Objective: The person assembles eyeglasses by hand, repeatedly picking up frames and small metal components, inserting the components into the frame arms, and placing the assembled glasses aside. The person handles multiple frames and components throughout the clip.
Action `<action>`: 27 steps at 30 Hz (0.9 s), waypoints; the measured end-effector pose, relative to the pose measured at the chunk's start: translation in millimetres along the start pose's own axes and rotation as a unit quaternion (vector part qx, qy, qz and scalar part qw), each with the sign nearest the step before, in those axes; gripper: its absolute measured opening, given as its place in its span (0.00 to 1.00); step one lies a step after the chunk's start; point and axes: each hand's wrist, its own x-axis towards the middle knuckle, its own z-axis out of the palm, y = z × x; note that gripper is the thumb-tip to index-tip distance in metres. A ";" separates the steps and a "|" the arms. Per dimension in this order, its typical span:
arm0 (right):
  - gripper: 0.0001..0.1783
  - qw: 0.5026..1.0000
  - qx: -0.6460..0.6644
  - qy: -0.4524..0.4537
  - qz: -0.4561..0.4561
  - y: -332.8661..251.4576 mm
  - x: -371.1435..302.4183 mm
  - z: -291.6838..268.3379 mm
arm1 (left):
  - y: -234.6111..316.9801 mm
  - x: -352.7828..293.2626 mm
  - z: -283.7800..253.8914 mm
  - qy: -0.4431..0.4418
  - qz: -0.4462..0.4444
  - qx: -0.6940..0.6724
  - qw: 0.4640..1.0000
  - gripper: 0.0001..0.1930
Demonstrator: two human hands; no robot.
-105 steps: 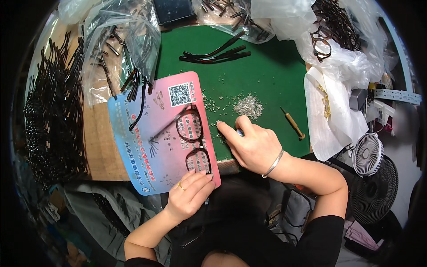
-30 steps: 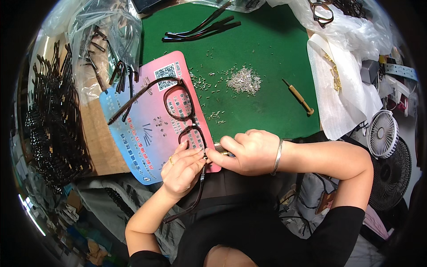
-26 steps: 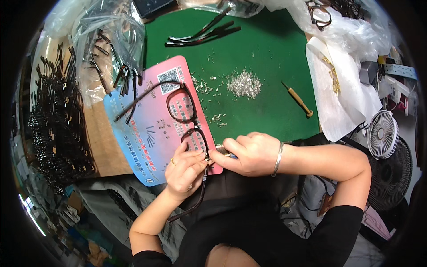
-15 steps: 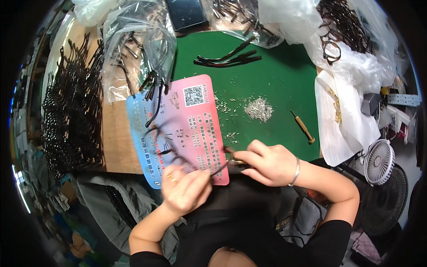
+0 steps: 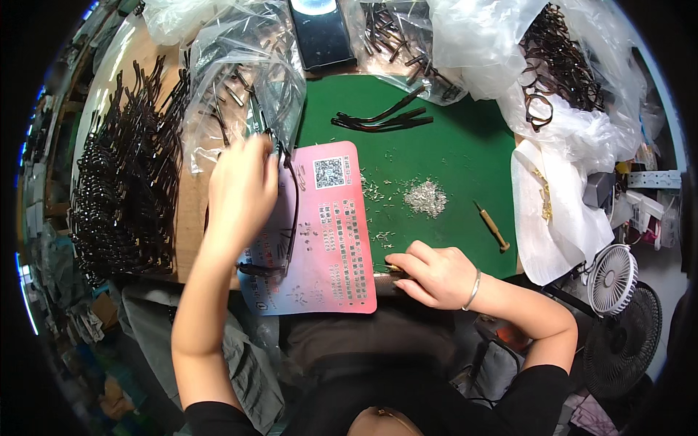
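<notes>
My left hand (image 5: 242, 185) is over the left side of a pink and blue printed mat (image 5: 338, 254), at the mouth of a clear bag (image 5: 283, 91) with dark eyeglass temples. Its fingers are curled beside a dark temple tip; whatever they grip is hidden. A thin dark eyeglass part (image 5: 294, 207) lies curved across the mat to the right of that hand, with a thicker dark end (image 5: 260, 269) near the lower left. At the table's front edge, my right hand (image 5: 436, 275) is closed around a small brass-coloured tool (image 5: 393, 268), mostly covered by the fingers.
Tiny metal screws (image 5: 425, 199) form a pile on the green mat (image 5: 465, 160). A brass-handled screwdriver (image 5: 494, 227) and loose temples (image 5: 382, 120) lie there too. Rows of dark frames (image 5: 123, 196) fill the left; a phone (image 5: 320, 36), bags (image 5: 476, 43) and a white fan (image 5: 612, 280) stand around.
My left hand has moved up and left, away from my right hand, to the temples by the bag. The eyeglass part now rests on the mat. My right hand stays near the front edge.
</notes>
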 end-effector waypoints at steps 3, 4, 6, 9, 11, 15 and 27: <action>0.18 1.000 0.003 0.016 0.000 0.5 -2.6 -1.3 | -13.5 17.2 24.6 0.004 -0.037 0.007 0.999 0.09; 0.17 1.000 0.011 0.020 -0.001 1.6 -6.4 -1.6 | -13.0 20.6 32.9 -0.017 -0.041 -0.004 0.999 0.09; 0.17 0.999 0.024 0.022 0.009 5.9 -9.5 1.1 | -25.5 25.8 34.7 -0.039 -0.062 -0.058 0.996 0.09; 0.15 0.995 0.085 -0.030 0.046 7.4 -11.4 -11.0 | -23.0 33.7 15.9 -0.080 -0.099 -0.113 0.985 0.09; 0.13 0.980 0.177 -0.001 0.095 9.9 -24.5 -24.1 | -33.2 30.9 9.1 -0.077 -0.130 -0.214 0.965 0.06; 0.11 0.952 0.144 0.156 0.221 22.1 -59.7 -58.6 | -35.8 12.3 -9.5 -0.036 -0.152 -0.301 0.941 0.04; 0.05 0.840 -0.263 0.233 0.414 127.8 -95.1 -91.8 | 74.1 -63.6 -41.8 -0.116 -0.192 -0.510 0.830 0.14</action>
